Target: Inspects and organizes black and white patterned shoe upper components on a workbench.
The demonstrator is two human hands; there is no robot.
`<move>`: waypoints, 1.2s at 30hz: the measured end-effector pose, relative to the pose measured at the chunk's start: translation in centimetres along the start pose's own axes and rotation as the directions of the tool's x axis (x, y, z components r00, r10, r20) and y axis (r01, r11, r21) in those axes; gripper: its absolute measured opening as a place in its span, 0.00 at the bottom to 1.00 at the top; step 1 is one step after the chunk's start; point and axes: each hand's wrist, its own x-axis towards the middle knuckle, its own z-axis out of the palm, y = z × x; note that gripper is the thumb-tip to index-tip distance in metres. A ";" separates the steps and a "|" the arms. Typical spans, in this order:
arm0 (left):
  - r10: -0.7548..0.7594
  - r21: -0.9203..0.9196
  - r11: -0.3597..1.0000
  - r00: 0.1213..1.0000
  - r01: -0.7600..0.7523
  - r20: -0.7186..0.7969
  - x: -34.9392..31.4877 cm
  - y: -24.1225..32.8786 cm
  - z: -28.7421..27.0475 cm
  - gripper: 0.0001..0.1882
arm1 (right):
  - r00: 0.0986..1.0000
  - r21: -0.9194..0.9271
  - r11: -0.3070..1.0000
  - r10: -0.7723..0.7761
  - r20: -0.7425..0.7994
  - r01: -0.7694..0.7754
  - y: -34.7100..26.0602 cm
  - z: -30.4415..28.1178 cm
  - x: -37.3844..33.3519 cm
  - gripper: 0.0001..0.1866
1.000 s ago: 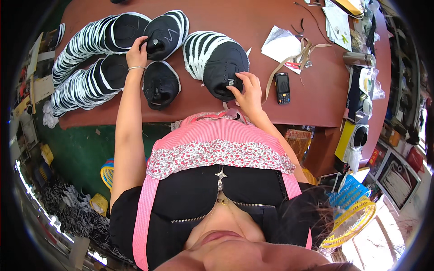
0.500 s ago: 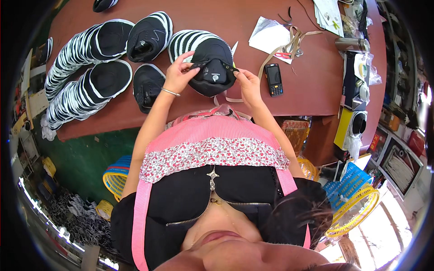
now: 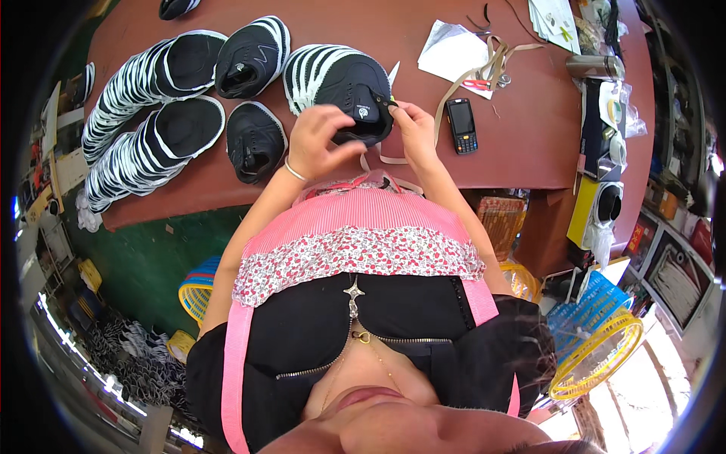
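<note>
Okay, so the black shoe upper (image 3: pixel 349 85) sat on top of a striped stack (image 3: pixel 301 79) of them, around the middle of the brownish-red counter (image 3: pixel 529 140), pretty near its front edge and right in front of the person. The right hand (image 3: pixel 412 130) had the right side of the upper's opening pinched between thumb and fingertips, so that one was closed down on the dark edge. The left hand (image 3: pixel 321 144) was loosely open at the lower left of the same upper, thumb well apart from the half-curled fingers, with nothing I could see in its grip. Couldn't tell if it was actually touching the upper or just hanging in front of it.

Off to the left, two long fanned rows, a back row (image 3: pixel 144 72) and a front row (image 3: pixel 151 155), lay side by side, black with white edges. Between those and the middle pile were two more black pieces, a far piece (image 3: pixel 249 62) and a near piece (image 3: pixel 253 144).

Over on the right a dark handheld device (image 3: pixel 462 127) with a keypad lay near some white paper (image 3: pixel 450 53) and a tan strap (image 3: pixel 491 62). A metal flask (image 3: pixel 595 66) lay on its side farther right.
</note>
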 end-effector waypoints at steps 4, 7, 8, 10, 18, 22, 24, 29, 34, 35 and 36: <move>0.024 0.301 0.951 0.985 -0.076 0.174 -1.2 1.4 0.7 0.22 | 0.988 0.006 0.994 -0.107 0.114 0.107 -1.7 0.4 -0.2 0.09; -0.063 0.245 0.969 0.984 0.020 0.169 -1.0 1.3 0.3 0.20 | 0.987 -0.003 0.991 -0.135 -0.083 0.135 -0.1 -1.8 0.5 0.10; -0.102 0.201 0.977 0.988 0.077 0.118 -0.2 1.7 -0.2 0.20 | 0.957 -0.202 0.964 -0.214 -0.197 0.174 1.9 -3.6 1.1 0.09; -0.172 0.129 0.978 0.985 0.167 0.030 0.6 1.6 -0.8 0.19 | 0.951 -0.388 0.916 -0.205 -0.232 0.103 4.4 -5.2 0.8 0.08; -0.385 -0.055 0.923 0.920 0.382 -0.070 1.0 0.5 -1.6 0.21 | 0.704 -0.854 0.453 -0.693 -0.155 0.258 3.3 -7.2 7.0 0.06; -0.359 -0.029 0.933 0.930 0.358 -0.084 1.3 1.0 -1.6 0.20 | 0.548 -0.708 0.686 -0.533 -0.645 -0.166 -0.7 -13.9 13.2 0.15; -0.361 -0.024 0.932 0.927 0.361 -0.103 1.2 1.3 -1.5 0.20 | 0.663 -0.700 0.590 -0.339 -0.667 -0.403 -3.1 -14.0 13.9 0.21; -0.366 -0.027 0.931 0.925 0.365 -0.104 2.2 1.6 -1.1 0.23 | 0.602 -0.531 0.689 -0.170 -0.780 -0.493 -1.9 -18.3 16.5 0.23; -0.445 -0.104 0.895 0.880 0.433 -0.165 2.2 1.6 -1.6 0.22 | 0.795 -0.228 0.966 -0.231 -0.561 0.120 -2.0 -14.3 9.4 0.18; -0.485 -0.126 0.874 0.857 0.469 -0.171 2.2 1.6 -1.6 0.22 | 0.843 -0.338 0.937 -0.251 -0.476 0.088 -3.6 -11.3 6.9 0.17; -0.520 -0.152 0.853 0.837 0.499 -0.171 2.4 1.6 -1.5 0.23 | 0.881 -0.445 0.893 -0.261 -0.393 0.067 -5.2 -7.9 4.3 0.17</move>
